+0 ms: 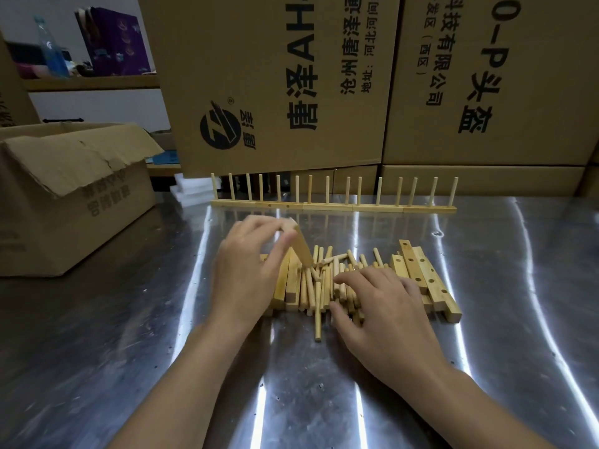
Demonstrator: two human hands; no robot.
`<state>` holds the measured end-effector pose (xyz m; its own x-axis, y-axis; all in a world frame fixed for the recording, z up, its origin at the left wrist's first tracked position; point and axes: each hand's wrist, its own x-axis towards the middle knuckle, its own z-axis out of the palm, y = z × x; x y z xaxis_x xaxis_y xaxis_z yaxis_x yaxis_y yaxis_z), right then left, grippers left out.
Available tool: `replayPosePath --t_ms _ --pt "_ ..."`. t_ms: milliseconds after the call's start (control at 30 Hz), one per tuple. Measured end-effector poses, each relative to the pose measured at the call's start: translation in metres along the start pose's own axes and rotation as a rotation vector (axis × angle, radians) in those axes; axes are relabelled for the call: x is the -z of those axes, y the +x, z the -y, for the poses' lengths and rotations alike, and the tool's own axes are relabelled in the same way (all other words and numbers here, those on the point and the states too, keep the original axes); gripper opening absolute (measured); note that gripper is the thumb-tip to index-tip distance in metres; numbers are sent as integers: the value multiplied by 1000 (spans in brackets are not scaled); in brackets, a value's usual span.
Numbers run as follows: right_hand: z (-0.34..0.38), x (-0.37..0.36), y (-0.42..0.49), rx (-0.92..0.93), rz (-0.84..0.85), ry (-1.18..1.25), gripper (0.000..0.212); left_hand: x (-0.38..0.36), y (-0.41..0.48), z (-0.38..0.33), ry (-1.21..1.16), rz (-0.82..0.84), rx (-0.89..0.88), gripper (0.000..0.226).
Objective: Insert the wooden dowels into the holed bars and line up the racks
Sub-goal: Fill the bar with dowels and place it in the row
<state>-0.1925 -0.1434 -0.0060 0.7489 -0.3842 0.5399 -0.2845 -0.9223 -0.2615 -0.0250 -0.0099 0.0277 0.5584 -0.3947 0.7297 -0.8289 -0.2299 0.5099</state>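
Our left hand (pixel 249 270) pinches a bar (pixel 303 251) at its upper end, thumb on the near face and fingers curled over the top. The bar is tilted, with its lower end down in the pile. Our right hand (pixel 382 312) lies spread and relaxed on the loose dowels (pixel 324 280), fingertips touching them and nothing picked. More holed bars (pixel 424 277) are stacked just right of the dowels, holes facing up, and plain-sided ones lie under the left hand. The finished racks (pixel 334 206) stand end to end in one row at the far side of the metal table (pixel 486 319), dowels upright, in front of the cardboard boxes (pixel 282 76). We judge the step to be getting one bar free and one dowel ready. To do it well, we lift the bar clear of the heap and turn it so the holes face up; we cannot tell which face has them now. The right hand should take a single dowel, and the one sticking out toward us looks easiest. We seat it straight, since a skewed entry may jam. The risk is dragging neighbouring dowels off the heap.
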Motion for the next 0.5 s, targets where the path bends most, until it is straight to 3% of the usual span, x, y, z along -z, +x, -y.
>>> replayPosePath --t_ms 133,267,367,500 --pt "0 3 2 -19 -64 47 33 0 1 -19 -531 -132 290 20" --pt "-1 4 6 -108 -187 254 54 -6 -2 -32 -986 -82 594 24" --pt "-1 6 7 -210 -304 510 60 -11 -6 -39 -1164 -33 702 24" --pt "-2 18 15 -487 -315 1024 45 -15 -8 -43 -1286 30 737 30"
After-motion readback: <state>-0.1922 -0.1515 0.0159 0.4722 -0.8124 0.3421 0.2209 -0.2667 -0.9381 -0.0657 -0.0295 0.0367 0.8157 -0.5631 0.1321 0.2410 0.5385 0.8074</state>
